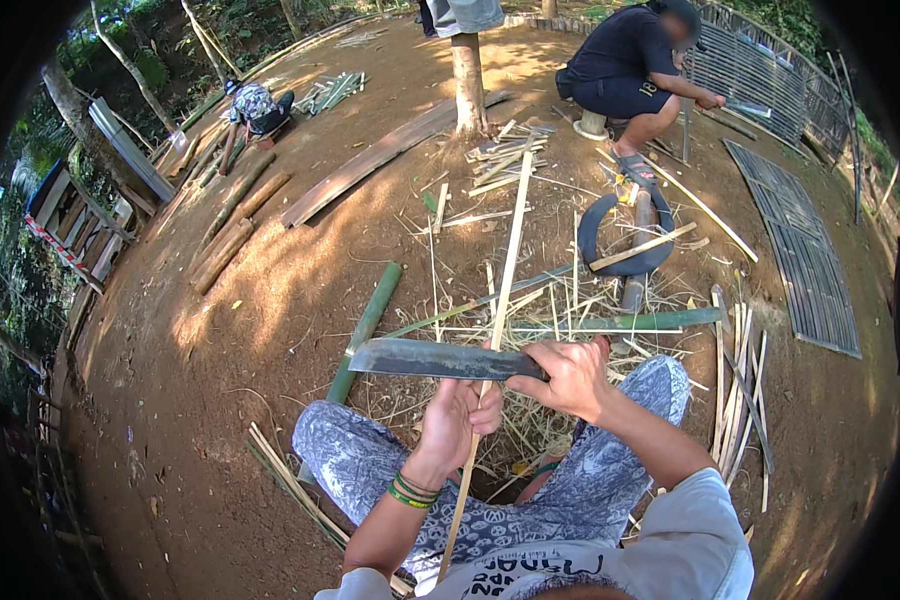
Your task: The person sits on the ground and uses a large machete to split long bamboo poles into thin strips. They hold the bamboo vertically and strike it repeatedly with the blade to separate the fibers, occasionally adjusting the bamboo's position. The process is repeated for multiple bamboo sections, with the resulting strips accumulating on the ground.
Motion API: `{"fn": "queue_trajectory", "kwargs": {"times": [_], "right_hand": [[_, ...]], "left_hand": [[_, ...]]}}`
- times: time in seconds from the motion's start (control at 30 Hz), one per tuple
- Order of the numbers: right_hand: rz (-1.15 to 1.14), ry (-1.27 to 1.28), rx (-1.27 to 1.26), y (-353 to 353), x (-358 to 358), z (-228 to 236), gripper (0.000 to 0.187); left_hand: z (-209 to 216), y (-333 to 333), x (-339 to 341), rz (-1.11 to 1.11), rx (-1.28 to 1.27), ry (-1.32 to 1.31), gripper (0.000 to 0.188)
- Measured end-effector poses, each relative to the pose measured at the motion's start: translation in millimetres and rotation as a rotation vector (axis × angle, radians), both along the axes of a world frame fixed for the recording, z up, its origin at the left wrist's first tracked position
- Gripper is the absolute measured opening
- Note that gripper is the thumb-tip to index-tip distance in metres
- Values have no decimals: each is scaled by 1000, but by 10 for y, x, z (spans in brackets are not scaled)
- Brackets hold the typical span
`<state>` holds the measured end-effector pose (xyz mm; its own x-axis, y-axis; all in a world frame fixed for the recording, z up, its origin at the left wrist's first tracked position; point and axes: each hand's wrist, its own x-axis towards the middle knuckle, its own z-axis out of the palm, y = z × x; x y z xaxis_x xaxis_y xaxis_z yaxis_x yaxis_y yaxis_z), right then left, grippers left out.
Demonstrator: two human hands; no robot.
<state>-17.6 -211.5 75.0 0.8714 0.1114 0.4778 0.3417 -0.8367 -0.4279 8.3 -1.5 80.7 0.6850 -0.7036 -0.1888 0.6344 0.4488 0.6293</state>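
The left hand (458, 415) closes round a thin, flat bamboo strip (513, 235) rising from the lap; the right hand (568, 378) grips a broad, dull-steel machete (435, 358) crossing it. Beyond lies a smooth green pole (374, 305).

Outdoor bamboo-working yard: dirt ground (200, 420), green pole (372, 312), split strips (512, 250); dim left edge probably woodland (18, 285).
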Motion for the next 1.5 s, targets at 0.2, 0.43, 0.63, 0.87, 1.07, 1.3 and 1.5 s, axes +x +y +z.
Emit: {"fn": "queue_trajectory", "kwargs": {"times": [0.2,0.43,0.63,0.87,1.07,1.3,1.5], "right_hand": [[7,-88,-76,-87,86,89,44],[-126,-137,-46,-355,279,30,41],[-160,-86,-88,-631,566,173,43],[-142,-111,-195,-735,888,631,35],[-415,-92,69,-1408,1340,688,51],[-696,-55,580,-1822,1659,1004,73],[-357,-123,646,-1302,1488,839,54]], "left_hand": [[-31,22,-38,-5,-10,25,55],[4,129,-136,-44,-26,-59,54],[-31,186,-132,-84,-96,-59,52],[-34,272,-91,-91,-179,-19,51],[-103,337,-91,-50,-141,4,53],[-141,290,131,16,-98,27,51],[-28,318,476,76,-13,-36,51]]}}
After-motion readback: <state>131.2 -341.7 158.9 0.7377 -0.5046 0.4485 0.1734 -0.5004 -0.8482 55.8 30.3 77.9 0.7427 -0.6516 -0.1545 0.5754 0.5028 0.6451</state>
